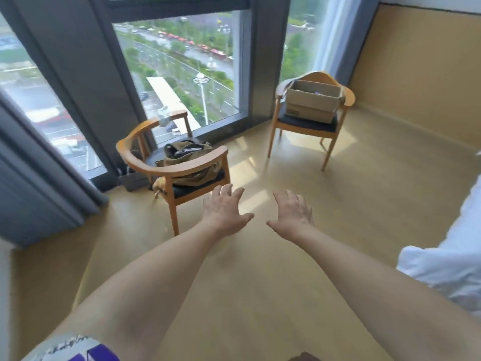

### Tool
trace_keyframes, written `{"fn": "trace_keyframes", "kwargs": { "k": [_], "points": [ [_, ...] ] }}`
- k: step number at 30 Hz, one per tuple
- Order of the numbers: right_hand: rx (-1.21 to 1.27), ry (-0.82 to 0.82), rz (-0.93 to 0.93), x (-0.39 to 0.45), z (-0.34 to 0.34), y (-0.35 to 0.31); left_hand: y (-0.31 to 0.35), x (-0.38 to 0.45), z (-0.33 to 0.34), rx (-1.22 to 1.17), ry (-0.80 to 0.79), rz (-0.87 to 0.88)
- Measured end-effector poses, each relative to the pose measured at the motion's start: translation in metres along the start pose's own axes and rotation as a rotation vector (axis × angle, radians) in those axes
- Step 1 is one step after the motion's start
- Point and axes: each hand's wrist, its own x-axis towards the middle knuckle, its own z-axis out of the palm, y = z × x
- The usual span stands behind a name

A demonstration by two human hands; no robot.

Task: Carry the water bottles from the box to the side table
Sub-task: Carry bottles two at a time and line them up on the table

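Hands (pixel 225 207) (pixel 292 212) spread and holding nothing, we face the cardboard box (pixel 312 101) on the far chair's seat (pixel 307 125); carrying looks unstarted.

Open wooden floor (pixel 299 157) runs from the near middle to the far right, a broad lane between two chairs. The near-left chair (pixel 177 162) stands just left of that lane, its curved armrest and a brown bag (pixel 190 162) on its seat narrowing the way on that side. The far-right chair (pixel 309 121) carries the cardboard box (pixel 312 100), whose top is open and reachable from above and from the front; the chair's armrests flank it left and right, and its backrest closes the far side. White bedding (pixel 442 264) crowds the near right edge. Both hands (pixel 226 207) (pixel 294 212) hover, spread, over bare floor.
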Motion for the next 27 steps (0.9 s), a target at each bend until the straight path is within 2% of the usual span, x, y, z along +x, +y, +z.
{"fn": "trace_keyframes", "kwargs": {
  "k": [10, 16, 20, 27],
  "points": [
    [0.063, 0.015, 0.148, 0.179, -0.004, 0.067, 0.035, 0.209, 0.033, 0.0, -0.045, 0.157],
    [0.157, 0.017, 0.196, 0.313, -0.044, 0.117, 0.069, 0.356, 0.02, 0.049, -0.06, 0.163],
    [0.161, 0.036, 0.202, 0.388, -0.067, 0.144, 0.1, 0.445, 0.012, -0.017, -0.02, 0.167],
    [0.179, 0.019, 0.269, 0.51, -0.078, 0.192, 0.131, 0.577, 0.03, -0.029, -0.081, 0.203]
  ]
}}
